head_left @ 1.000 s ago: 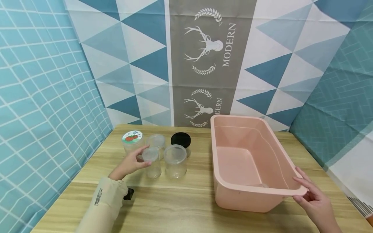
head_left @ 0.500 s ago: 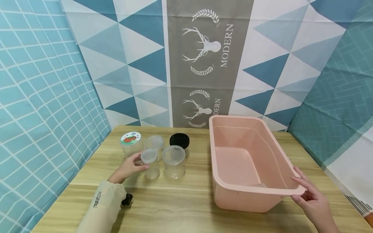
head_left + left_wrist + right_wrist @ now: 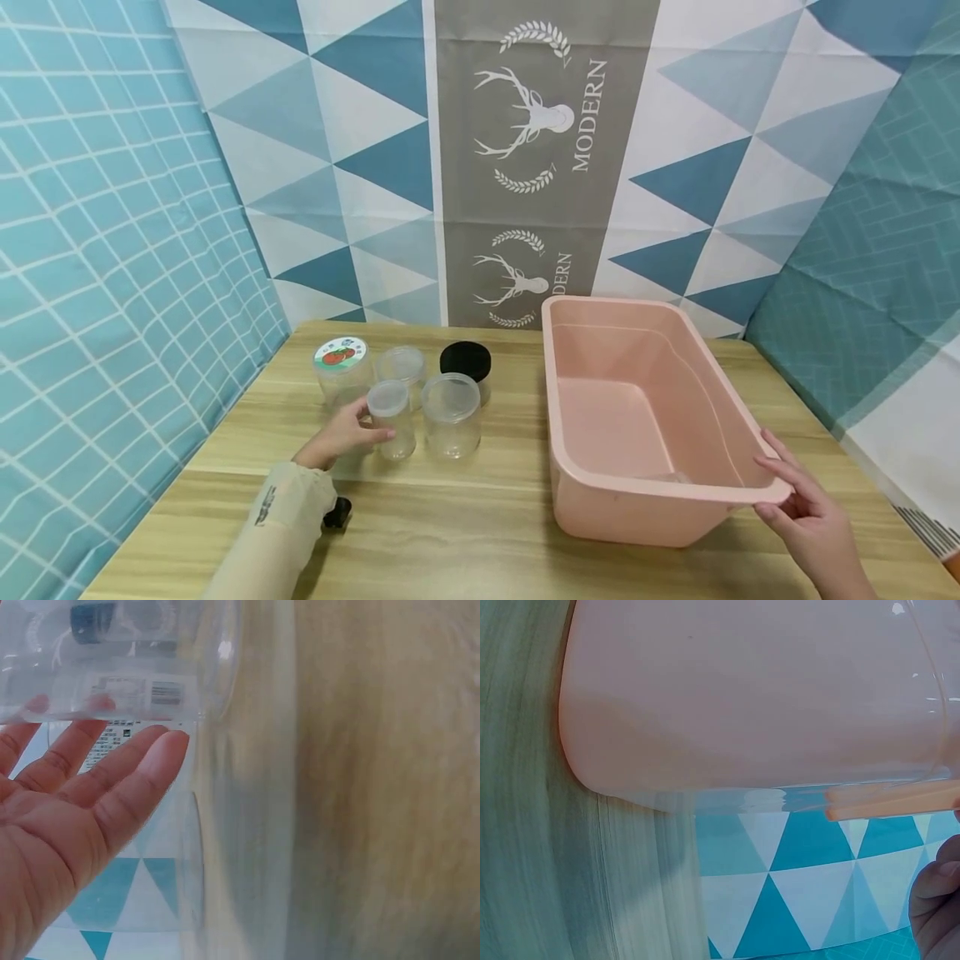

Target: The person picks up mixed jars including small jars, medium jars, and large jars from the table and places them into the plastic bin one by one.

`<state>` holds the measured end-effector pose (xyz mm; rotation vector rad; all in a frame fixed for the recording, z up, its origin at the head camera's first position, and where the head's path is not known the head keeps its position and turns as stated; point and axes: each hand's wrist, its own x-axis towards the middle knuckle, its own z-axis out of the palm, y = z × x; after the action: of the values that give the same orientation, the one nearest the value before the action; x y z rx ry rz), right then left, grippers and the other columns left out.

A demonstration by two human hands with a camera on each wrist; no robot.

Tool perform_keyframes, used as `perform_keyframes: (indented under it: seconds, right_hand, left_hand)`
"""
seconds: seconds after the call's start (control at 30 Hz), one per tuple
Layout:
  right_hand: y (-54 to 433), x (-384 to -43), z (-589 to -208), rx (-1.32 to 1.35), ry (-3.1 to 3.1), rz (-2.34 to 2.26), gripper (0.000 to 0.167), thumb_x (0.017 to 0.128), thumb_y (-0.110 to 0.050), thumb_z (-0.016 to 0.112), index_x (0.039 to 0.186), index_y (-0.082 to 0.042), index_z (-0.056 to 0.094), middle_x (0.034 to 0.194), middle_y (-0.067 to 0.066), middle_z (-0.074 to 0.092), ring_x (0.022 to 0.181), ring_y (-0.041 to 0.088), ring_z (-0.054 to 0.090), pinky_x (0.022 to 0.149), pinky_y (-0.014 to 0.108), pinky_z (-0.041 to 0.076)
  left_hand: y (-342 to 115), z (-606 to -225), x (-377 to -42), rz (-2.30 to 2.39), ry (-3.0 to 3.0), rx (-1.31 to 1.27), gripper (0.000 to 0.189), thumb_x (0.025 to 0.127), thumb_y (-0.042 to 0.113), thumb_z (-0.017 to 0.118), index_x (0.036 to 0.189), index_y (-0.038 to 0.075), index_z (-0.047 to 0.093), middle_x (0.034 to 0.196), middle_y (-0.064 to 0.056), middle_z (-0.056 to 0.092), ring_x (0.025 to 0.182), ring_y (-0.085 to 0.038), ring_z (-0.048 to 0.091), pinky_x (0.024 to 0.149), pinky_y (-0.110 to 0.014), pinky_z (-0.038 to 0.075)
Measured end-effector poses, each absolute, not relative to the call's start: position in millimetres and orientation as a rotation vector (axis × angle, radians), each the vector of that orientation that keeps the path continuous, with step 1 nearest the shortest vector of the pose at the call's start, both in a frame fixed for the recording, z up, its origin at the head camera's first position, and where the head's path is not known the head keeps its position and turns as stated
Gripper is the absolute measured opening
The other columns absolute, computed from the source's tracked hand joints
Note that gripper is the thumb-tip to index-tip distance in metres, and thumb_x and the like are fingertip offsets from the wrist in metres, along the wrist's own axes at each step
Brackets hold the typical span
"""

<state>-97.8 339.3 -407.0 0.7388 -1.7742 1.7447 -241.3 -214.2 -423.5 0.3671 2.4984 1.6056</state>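
A: ok so your left hand (image 3: 345, 433) has its fingers spread and pretty straight around the slim clear jar (image 3: 401, 432), thumb on the near side. Can't tell how firmly they touch it.

B: Yeah, same read here. Your right hand (image 3: 813, 517) is a lot clearer: it's gripping the near right corner of the pink tub (image 3: 630, 507), rim pinched between fingers and thumb. The tub stretches forward and leftward from that hand.

A: Just right of your left hand there's the wide clear jar (image 3: 452, 423). Past those fingertips sits the shorter-looking clear jar (image 3: 402, 365), with the black-lidded jar (image 3: 466, 361) off to its right.

B: Don't miss the fruit-print jar (image 3: 342, 360), right beyond your left hand. All five jars stand upright on the wooden table (image 3: 465, 533).

A: Small black thing (image 3: 337, 512) just beside your left wrist, by the pale sleeve (image 3: 279, 512). Couldn't tell you what it is.

B: And way beyond both hands you've got a gray panel (image 3: 465, 167) with white deer heads and MODERN on it, blue-and-white triangles either side.
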Motion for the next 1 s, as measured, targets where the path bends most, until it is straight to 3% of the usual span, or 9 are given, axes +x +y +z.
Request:
perform_keyframes:
  seconds: [0.13,0.27,0.4,0.5,0.63,0.73,1.0]
  right_hand:
    - [339,-99,-409,0.759,-1.732,1.77,0.041,0.081,0.017,0.063,0.122,0.011,0.059,0.144,0.002,0.046,0.085,0.002,0.063,0.057,0.01,0.044]
    - [338,-101,-409,0.8,-1.692,1.796,0.04,0.081,0.018,0.062,0.121,0.013,0.058,0.144,0.004,0.046,0.096,0.005,0.063,0.06,0.01,0.045]
    - [338,-102,-408,0.84,-1.661,1.81,0.04,0.082,0.018,0.062,0.121,0.015,0.056,0.145,0.005,0.046,0.099,0.006,0.063,0.061,0.01,0.045]
    - [338,-102,-408,0.84,-1.672,1.801,0.041,0.082,0.017,0.063,0.122,0.013,0.057,0.145,0.004,0.046,0.089,0.004,0.064,0.059,0.01,0.044]
    - [339,-101,-412,0.854,-1.701,1.789,0.042,0.082,0.016,0.063,0.123,0.011,0.057,0.146,0.002,0.045,0.08,0.002,0.062,0.049,0.013,0.04]
    - [339,-100,-414,0.87,-1.698,1.793,0.042,0.082,0.015,0.063,0.123,0.012,0.057,0.146,0.002,0.045,0.079,0.004,0.061,0.045,0.018,0.035]
    - [339,-102,-412,0.857,-1.691,1.783,0.041,0.082,0.016,0.063,0.122,0.013,0.057,0.145,0.003,0.045,0.085,0.003,0.062,0.056,0.011,0.044]
  left_hand:
    - [-212,-427,-240,1.599,2.513,0.395,0.064,0.082,0.007,0.074,0.132,-0.015,0.041,0.129,-0.033,0.048,0.118,-0.048,0.048,0.094,-0.05,0.044]
    - [-210,-428,-239,1.61,2.503,0.406,0.067,0.082,0.006,0.074,0.135,-0.015,0.037,0.136,-0.035,0.041,0.128,-0.053,0.034,0.102,-0.059,0.031]
    - [-208,-429,-239,1.599,2.51,0.398,0.067,0.082,0.006,0.074,0.134,-0.015,0.037,0.137,-0.036,0.04,0.128,-0.054,0.033,0.102,-0.06,0.031]
    - [-208,-429,-239,1.595,2.511,0.385,0.066,0.082,0.007,0.074,0.134,-0.013,0.039,0.136,-0.034,0.042,0.127,-0.053,0.035,0.101,-0.059,0.033]
    - [-210,-428,-240,1.548,2.532,0.397,0.062,0.079,0.008,0.076,0.129,-0.011,0.045,0.124,-0.028,0.051,0.112,-0.041,0.048,0.09,-0.046,0.043]
    - [-211,-425,-241,1.51,2.546,0.436,0.061,0.076,0.007,0.078,0.126,-0.011,0.048,0.116,-0.021,0.055,0.103,-0.033,0.05,0.082,-0.038,0.043]
    - [-212,-418,-243,1.498,2.564,0.498,0.064,0.074,0.007,0.081,0.126,-0.01,0.049,0.12,-0.023,0.056,0.109,-0.043,0.052,0.087,-0.051,0.045]
